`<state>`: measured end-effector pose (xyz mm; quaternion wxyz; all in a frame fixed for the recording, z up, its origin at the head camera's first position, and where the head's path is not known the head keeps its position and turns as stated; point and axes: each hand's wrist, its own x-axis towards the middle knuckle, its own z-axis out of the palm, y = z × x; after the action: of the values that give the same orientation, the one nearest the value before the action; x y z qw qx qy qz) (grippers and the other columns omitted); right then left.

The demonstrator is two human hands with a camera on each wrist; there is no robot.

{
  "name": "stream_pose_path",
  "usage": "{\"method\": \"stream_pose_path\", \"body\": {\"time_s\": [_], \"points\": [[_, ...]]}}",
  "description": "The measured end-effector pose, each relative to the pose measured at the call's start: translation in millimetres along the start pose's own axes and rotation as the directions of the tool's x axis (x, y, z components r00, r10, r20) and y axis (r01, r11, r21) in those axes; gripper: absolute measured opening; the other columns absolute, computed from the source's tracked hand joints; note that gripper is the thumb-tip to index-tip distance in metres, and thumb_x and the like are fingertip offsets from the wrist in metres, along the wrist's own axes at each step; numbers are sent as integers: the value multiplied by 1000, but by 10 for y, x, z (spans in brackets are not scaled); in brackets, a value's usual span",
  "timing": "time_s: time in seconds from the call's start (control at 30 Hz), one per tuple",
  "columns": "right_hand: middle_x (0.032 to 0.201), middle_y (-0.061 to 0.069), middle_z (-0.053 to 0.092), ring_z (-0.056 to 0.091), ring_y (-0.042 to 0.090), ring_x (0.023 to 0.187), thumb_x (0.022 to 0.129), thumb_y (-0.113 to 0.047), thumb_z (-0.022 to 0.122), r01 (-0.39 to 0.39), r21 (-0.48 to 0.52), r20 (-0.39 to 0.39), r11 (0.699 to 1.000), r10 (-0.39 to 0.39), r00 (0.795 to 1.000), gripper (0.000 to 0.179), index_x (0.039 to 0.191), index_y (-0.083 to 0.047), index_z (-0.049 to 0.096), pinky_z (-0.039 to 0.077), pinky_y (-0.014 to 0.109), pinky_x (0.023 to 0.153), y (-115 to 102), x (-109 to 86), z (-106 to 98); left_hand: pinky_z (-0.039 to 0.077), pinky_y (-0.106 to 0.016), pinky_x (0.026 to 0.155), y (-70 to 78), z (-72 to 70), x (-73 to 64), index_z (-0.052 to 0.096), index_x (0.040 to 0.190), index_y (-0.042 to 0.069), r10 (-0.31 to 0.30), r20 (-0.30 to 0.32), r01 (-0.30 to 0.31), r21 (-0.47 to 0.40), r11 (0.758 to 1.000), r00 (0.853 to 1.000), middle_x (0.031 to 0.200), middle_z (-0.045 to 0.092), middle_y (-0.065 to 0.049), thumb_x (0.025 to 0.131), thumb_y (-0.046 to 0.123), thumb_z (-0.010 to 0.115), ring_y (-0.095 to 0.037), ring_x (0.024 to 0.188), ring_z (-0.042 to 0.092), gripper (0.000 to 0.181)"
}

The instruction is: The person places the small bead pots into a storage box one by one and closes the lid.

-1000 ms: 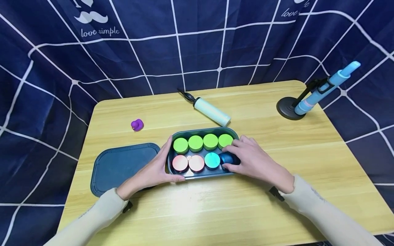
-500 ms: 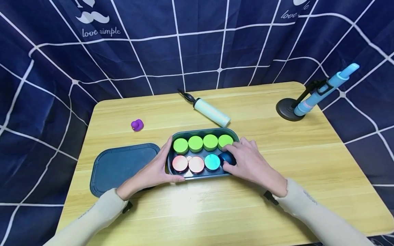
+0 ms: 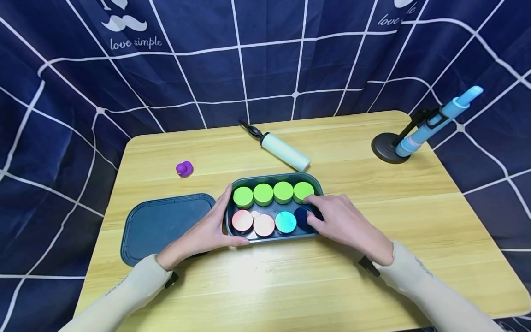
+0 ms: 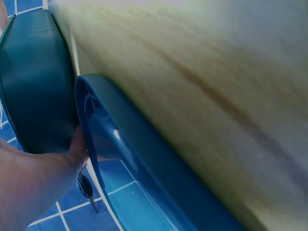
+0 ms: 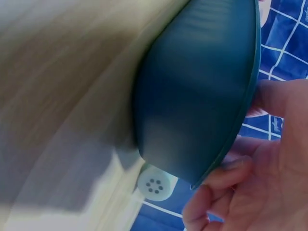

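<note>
A dark blue-grey box (image 3: 271,238) holds two rows of round-topped tubs: green tubs (image 3: 283,192) at the back, and two pink tubs (image 3: 242,221), a light blue tub (image 3: 286,222) and a dark blue tub (image 3: 302,215) in front. My left hand (image 3: 209,228) grips the box's left end, thumb along the front rim. My right hand (image 3: 342,219) reaches over the right end, thumb and forefinger around the dark blue tub. That tub sits flat, partly hidden. In the right wrist view, other fingers (image 5: 224,175) curl outside the box wall.
Left of the box lies its matching lid (image 3: 166,226), partly under my left hand. Behind are a purple rubber duck (image 3: 184,168) and a pale hand pump (image 3: 286,151). A light blue tube-shaped device (image 3: 433,122) leans on a black stand (image 3: 388,150) at back right.
The dark blue tub has gone from tilted to flat in the front row's right end. My right thumb has drawn back to the right; my left hand keeps its place.
</note>
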<state>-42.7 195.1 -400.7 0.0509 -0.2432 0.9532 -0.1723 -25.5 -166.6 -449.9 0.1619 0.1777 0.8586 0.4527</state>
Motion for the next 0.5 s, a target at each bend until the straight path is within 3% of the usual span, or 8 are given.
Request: {"method": "stream_pose_path", "body": {"time_s": [0.27,0.5], "points": [[110,10,79,72,25,88,104,-11,72,86,7,11,996,-86,996,25,127,-5,77,59,52,78,53,18,-4,27,-66,124,5,-5,-10,-6,177,27,5,-3,-5,0,1000,1000,182,5,-7,78,57,97,-33,165,16,146],[116,10,78,74,31,100,105,-11,72,52,48,12,998,-52,999,22,126,-5,77,59,56,88,86,14,55,27,-66,124,14,-8,-13,-7,176,29,6,2,-6,7,1000,1000,182,3,-7,79,57,97,-33,165,14,145]]}}
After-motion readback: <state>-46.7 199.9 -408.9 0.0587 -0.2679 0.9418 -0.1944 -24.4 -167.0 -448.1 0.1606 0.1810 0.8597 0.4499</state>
